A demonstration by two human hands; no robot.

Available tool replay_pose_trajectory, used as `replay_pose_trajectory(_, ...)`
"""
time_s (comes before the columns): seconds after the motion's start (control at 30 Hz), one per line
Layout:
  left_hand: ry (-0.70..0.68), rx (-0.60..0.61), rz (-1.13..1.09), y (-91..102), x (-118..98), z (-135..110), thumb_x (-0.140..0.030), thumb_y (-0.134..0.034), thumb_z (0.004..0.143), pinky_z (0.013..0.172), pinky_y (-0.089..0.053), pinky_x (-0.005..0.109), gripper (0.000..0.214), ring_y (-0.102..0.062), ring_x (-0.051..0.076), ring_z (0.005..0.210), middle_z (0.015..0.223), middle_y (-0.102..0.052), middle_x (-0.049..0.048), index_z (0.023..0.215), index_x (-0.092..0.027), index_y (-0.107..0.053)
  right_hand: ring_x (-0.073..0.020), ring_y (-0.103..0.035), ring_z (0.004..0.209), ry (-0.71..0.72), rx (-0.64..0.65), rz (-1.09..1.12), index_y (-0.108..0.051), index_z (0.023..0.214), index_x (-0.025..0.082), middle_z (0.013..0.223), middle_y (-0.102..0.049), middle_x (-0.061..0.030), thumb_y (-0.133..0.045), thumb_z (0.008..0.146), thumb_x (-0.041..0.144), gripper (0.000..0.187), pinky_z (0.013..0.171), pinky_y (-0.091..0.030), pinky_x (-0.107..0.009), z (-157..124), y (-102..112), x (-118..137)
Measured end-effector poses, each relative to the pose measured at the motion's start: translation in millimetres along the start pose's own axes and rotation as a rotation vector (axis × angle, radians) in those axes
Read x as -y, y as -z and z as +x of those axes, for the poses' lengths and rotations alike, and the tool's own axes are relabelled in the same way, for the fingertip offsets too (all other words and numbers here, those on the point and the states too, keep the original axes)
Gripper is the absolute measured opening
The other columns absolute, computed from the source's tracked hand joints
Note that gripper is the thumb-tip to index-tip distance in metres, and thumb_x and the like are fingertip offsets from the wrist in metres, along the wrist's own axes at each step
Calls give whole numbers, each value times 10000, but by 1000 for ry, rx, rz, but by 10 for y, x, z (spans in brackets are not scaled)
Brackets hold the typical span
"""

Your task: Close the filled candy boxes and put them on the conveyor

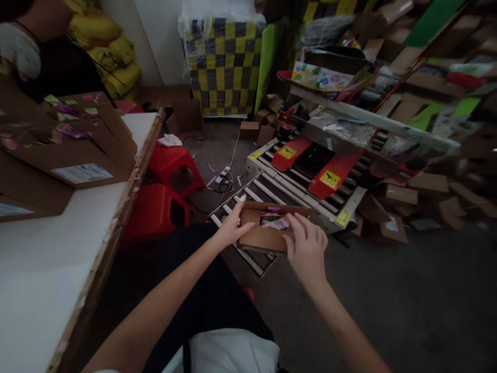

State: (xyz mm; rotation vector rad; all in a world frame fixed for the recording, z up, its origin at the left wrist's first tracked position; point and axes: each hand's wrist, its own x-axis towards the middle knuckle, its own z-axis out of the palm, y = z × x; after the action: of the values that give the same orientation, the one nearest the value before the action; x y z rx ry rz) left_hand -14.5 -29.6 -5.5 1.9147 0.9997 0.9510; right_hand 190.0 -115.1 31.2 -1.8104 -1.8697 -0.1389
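In front of me a small cardboard box (262, 239) with its top open sits over the roller conveyor (248, 259). Inside the box lie pink and white packets (276, 223), too small to read. My left hand (233, 228) grips the box's left end, thumb along the near edge and fingers on the outer side. At the right end, my right hand (307, 243) holds the box, its fingers bent over the rim near the packets. Whether the box rests on the rollers or is held just above them I cannot tell.
A carton-sealing machine (310, 160) with red side guides stands beyond the box. Red stools (155, 212) and a white table (42, 264) with open cartons (81, 150) are at left. A person's gloved hand (23, 52) shows top left. Cardboard boxes (392, 223) are heaped at right.
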Motion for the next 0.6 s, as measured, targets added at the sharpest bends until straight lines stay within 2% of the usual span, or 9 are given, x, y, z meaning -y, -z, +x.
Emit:
replay_pose_trajectory(0.03, -3, 12, -38, -23, 23, -14, -340, -601, 811, 1062, -371, 443, 686, -431, 291, 1290, 1382, -440, 157, 1403, -184, -291, -267, -461, 1224, 83, 12, -13, -492, 1300, 193, 1336, -513, -133, -417, 925, 222, 383, 1016, -333, -457, -9, -10, 73)
replay_pose_trajectory(0.1, 4, -42, -48, -85, 35, -83, -333, -625, 798, 1041, -398, 447, 676, -470, 290, 1245, 1338, -474, 153, 1383, -186, -322, -253, -443, 1245, 175, 119, -11, -509, 1299, 181, 1355, -507, -117, -402, 934, 212, 382, 1017, -331, -402, 30, -68, 178)
replay_pose_trajectory(0.23, 17, -177, 20, -197, -31, -274, -333, -659, 780, 996, -435, 458, 650, -510, 288, 1180, 1236, -519, 134, 1341, -197, -360, -247, -562, 1055, 100, 367, -21, -643, 1133, 172, 1165, -645, -106, -395, 938, 269, 330, 895, -370, -374, 275, -250, 177)
replay_pose_trajectory(0.33, -10, -214, 74, -220, -98, -329, -308, -663, 778, 951, -463, 445, 608, -531, 274, 1134, 1182, -532, 125, 1304, -195, -379, -225, -593, 926, 107, 414, -15, -708, 875, 183, 958, -706, -84, -414, 914, 255, 305, 835, -358, -363, 454, -320, 56)
replay_pose_trajectory(0.4, -61, -221, 95, -212, -133, -317, -279, -646, 792, 918, -481, 421, 497, -541, 252, 1109, 1163, -542, 115, 1233, -199, -431, -213, -598, 866, 120, 387, -5, -696, 775, 180, 858, -706, -78, -435, 899, 259, 299, 814, -366, -350, 491, -318, -29)
replay_pose_trajectory(0.47, -134, -226, 93, -203, -158, -293, -257, -627, 809, 886, -494, 394, 348, -550, 230, 1093, 1165, -558, 103, 1123, -203, -487, -208, -595, 868, 122, 333, 3, -681, 784, 179, 842, -694, -82, -417, 909, 275, 307, 836, -377, -347, 423, -301, -81)
replay_pose_trajectory(0.53, -194, -235, 112, -206, -178, -287, -261, -620, 819, 865, -497, 379, 208, -563, 214, 1056, 1132, -595, 86, 995, -201, -527, -222, -583, 929, 83, 112, 42, -658, 862, 171, 884, -675, -100, -408, 919, 326, 299, 909, -371, -377, 252, -291, -69)
replay_pose_trajectory(0.6, -200, -248, 187, -222, -202, -320, -300, -625, 822, 853, -492, 381, 139, -570, 211, 997, 1058, -634, 74, 867, -194, -549, -263, -535, 1082, 33, -166, 115, -601, 1060, 150, 1050, -637, -145, -406, 919, 392, 341, 990, -332, -452, 20, -291, 17)
